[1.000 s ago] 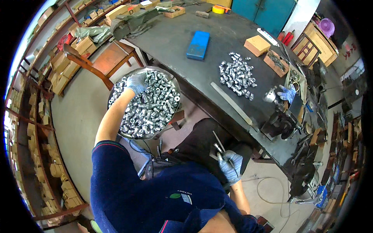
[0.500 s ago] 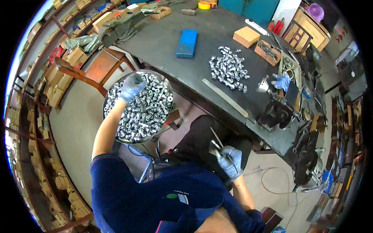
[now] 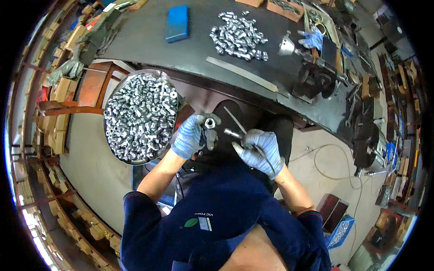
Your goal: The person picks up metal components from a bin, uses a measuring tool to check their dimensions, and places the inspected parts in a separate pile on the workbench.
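My left hand (image 3: 192,135), in a blue-and-white glove, is closed on a shiny metal fitting (image 3: 209,123) with a round hole, its open end showing between thumb and fingers. Just to the right, my gloved right hand (image 3: 261,152) grips a thin metal rod, perhaps a file (image 3: 234,119), pointing up and away from the palm. A short, shiny cylindrical metal piece (image 3: 232,133) also sticks out of that hand toward the left one. Many similar fittings fill a round metal pan (image 3: 114,152) on my left.
A dark workbench (image 3: 149,49) runs across ahead, bearing a pile of fittings (image 3: 238,36), a blue box (image 3: 176,23), a flat metal bar (image 3: 242,73) and a vise-like device (image 3: 314,80). At left stands a wooden chair (image 3: 91,90). A cable (image 3: 316,212) lies on the floor at right.
My left hand has come out of the pan with a fitting and moved right, in front of me. My right hand has risen slightly toward it, and the view has shifted.
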{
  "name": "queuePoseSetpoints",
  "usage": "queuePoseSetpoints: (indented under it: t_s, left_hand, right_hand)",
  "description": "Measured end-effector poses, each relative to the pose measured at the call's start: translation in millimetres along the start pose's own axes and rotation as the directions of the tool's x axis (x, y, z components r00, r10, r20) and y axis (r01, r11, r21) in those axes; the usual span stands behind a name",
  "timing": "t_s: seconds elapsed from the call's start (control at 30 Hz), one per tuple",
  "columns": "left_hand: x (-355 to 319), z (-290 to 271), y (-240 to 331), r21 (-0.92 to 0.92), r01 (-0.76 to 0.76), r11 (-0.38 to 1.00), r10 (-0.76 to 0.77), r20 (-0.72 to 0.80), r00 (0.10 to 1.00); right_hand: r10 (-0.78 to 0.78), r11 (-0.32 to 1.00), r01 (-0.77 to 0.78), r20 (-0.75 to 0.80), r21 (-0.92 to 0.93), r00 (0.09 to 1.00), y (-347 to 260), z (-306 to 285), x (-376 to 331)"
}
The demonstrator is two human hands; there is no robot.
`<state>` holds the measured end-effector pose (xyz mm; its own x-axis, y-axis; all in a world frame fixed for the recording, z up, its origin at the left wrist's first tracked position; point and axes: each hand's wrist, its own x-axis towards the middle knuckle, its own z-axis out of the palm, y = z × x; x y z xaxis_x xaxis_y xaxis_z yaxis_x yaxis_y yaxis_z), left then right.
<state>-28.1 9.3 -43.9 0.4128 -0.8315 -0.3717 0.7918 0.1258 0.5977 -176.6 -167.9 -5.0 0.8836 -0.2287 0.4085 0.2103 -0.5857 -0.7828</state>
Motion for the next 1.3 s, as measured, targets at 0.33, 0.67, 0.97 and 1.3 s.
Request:
queuePoseSetpoints:
  t_s: [0.33, 0.67, 0.97, 1.3]
  left_hand:
    - [-1.5, 24.8, 28.4, 0.724, -0.252, 0.643, 0.199, 0.161, 0.967]
    - [4.5, 32.2, 35.2, 0.782, -0.303, 0.545, 0.128, 0.279, 0.952]
    - [6.5, 40.0, 31.1, 0.787, -0.228, 0.573, 0.151, 0.172, 0.973]
    - [17.7, 12.6, 31.5, 0.930, -0.192, -0.312, 0.471, 0.327, 0.819]
  right_hand:
    - [0.006, 0.981, 0.009, 0.080, -0.193, 0.997, 2.6, 4.5, 6.2]
    - [0.067, 0.987, -0.061, 0.033, -0.148, 0.997, 12.8, 11.1, 1.7]
    - [0.057, 0.998, -0.057, -0.022, -0.024, 0.998, 20.3, 14.6, -5.3]
    - [-0.104, 0.978, 0.104, -0.010, 0.182, 0.995, -20.9, -12.5, -7.5]
